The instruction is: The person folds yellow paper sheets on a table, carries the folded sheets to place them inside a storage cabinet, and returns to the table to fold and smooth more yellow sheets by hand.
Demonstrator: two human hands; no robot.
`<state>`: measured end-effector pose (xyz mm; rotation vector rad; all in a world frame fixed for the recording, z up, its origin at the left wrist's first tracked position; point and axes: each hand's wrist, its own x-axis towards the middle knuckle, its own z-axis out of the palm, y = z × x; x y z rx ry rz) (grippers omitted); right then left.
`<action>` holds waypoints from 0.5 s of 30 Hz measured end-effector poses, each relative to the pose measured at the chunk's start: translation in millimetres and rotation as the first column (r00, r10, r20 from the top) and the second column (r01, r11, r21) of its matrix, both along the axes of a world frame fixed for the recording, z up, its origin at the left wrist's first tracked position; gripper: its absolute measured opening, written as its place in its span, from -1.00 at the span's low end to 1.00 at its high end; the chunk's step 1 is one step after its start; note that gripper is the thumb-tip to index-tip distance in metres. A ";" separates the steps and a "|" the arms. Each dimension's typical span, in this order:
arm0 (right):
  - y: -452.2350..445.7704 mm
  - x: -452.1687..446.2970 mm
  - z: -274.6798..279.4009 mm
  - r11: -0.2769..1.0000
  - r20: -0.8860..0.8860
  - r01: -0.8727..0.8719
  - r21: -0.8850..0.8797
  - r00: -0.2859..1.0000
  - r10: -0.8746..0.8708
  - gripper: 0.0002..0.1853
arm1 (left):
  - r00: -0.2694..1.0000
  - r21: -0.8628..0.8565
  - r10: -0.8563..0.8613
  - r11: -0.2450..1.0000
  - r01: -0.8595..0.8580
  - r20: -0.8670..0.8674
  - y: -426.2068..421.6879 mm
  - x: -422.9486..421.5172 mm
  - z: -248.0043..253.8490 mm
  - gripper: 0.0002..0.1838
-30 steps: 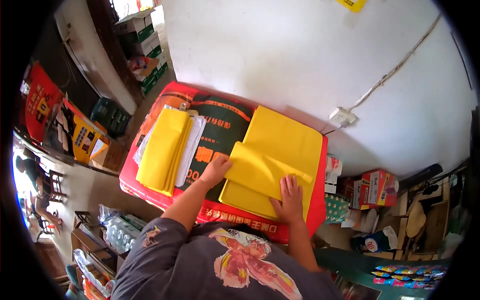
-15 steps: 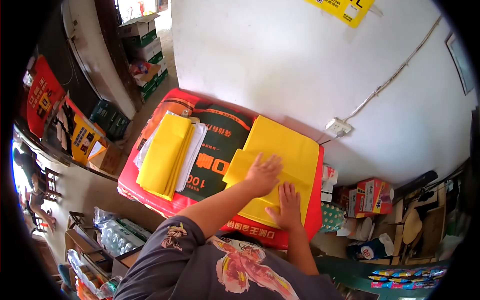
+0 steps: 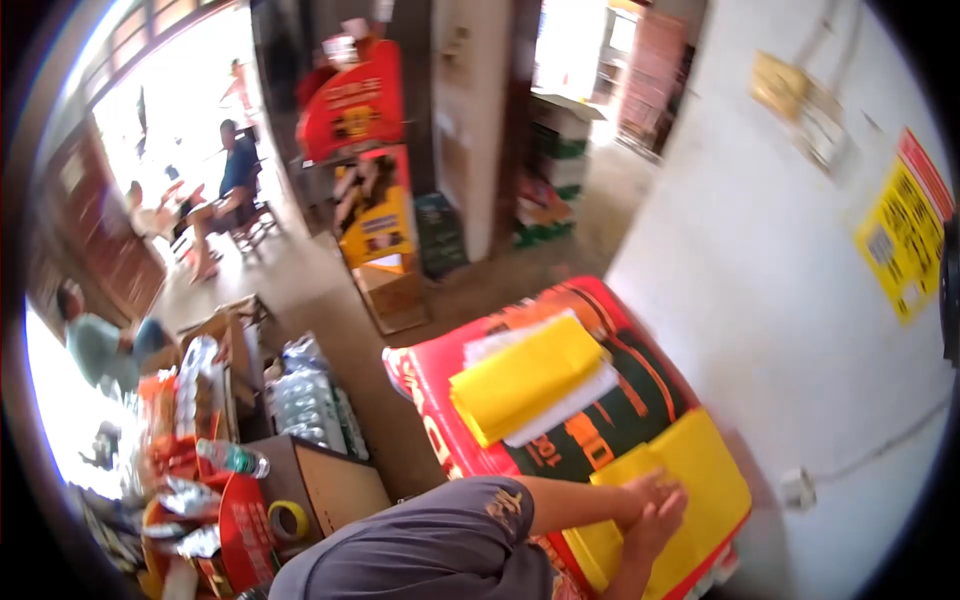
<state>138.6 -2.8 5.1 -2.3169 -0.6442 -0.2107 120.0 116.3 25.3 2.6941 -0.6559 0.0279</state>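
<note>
On the red-and-green printed bale, a wide yellow sheet, which looks like fabric, lies folded over at its near side. My left hand and my right hand come together above this sheet, overlapping each other. The left fingers are blurred and partly covered. My right hand looks curled, with its fingers drawn in; whatever may be in it is hidden. Further left on the bale, a folded yellow stack rests on white sheets.
A white wall with a socket borders the bale's right side. At lower left stand packed bottles, a carton and a tape roll. A red display stand is beyond. People sit near the bright doorway.
The view has swung left, bringing the doorway and seated people into sight. My hands, previously spread flat and apart on the yellow sheet, are now together above it.
</note>
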 end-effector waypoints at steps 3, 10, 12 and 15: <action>-18.8 -7.2 12.0 0.985 0.012 -0.063 -0.163 0.998 0.065 -0.21 | 1.000 -0.019 0.021 1.000 -0.022 -0.022 -2.1 6.8 -39.3 -0.01; -25.9 -2.7 -7.7 0.859 0.456 0.041 -0.511 0.860 0.231 -0.61 | 0.995 -0.187 0.104 0.977 -0.103 -0.008 11.6 -20.7 -40.8 -0.35; -25.8 -6.2 -2.4 0.881 0.405 0.080 -0.467 0.905 0.133 -0.64 | 0.993 -0.239 -0.039 0.971 0.011 -0.114 27.5 -22.2 -9.6 -0.33; -39.7 1.2 -13.1 0.874 0.442 0.026 -0.486 0.870 0.220 -0.62 | 0.994 -0.219 -0.033 0.976 0.010 -0.102 27.8 -7.0 -19.2 -0.34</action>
